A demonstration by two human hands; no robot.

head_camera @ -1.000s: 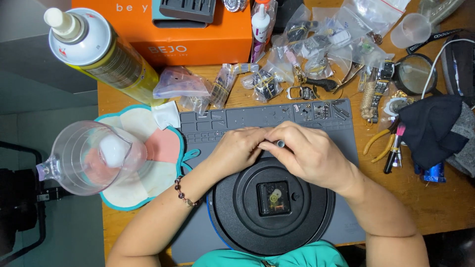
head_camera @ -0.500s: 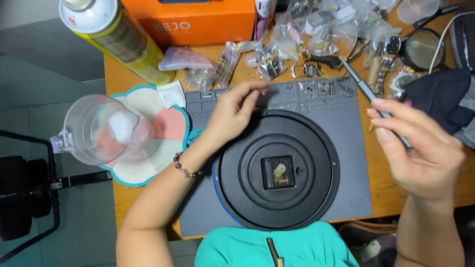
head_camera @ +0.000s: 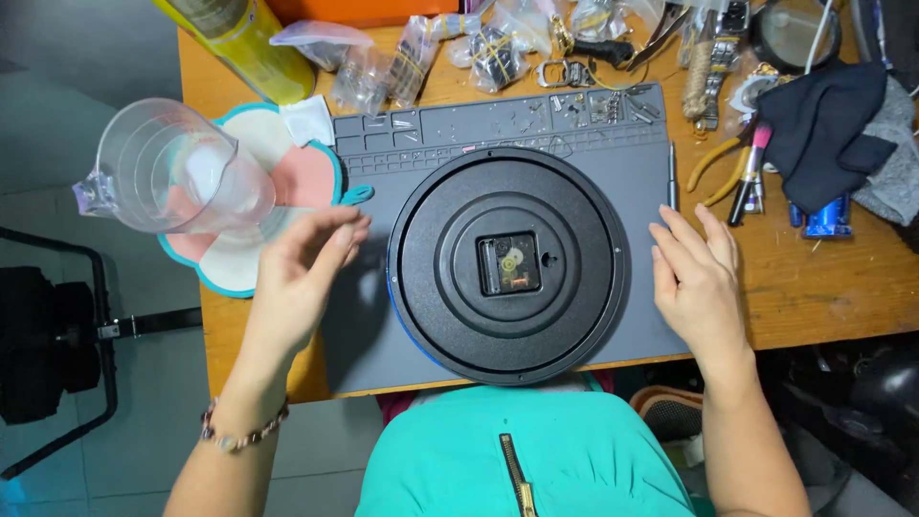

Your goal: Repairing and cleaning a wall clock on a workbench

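A round black wall clock [head_camera: 507,263] lies face down on a grey work mat [head_camera: 632,182], its square movement [head_camera: 508,263] exposed in the middle. My left hand [head_camera: 302,273] hovers just left of the clock, fingers spread, holding nothing. My right hand [head_camera: 696,278] rests flat on the mat right of the clock, empty too. A thin screwdriver [head_camera: 672,176] lies on the mat just above my right hand's fingertips.
A clear plastic jug [head_camera: 168,172] stands on a flower-shaped pad [head_camera: 292,172] at left, a yellow spray can [head_camera: 239,43] behind it. Small bags of parts [head_camera: 402,62], pliers [head_camera: 718,168], a dark cloth [head_camera: 823,120] and a blue battery [head_camera: 828,218] crowd the wooden table [head_camera: 833,287].
My right hand has set the screwdriver down on the mat and come to rest beside the clock. My left hand has drawn back from the clock's top edge to its left side.
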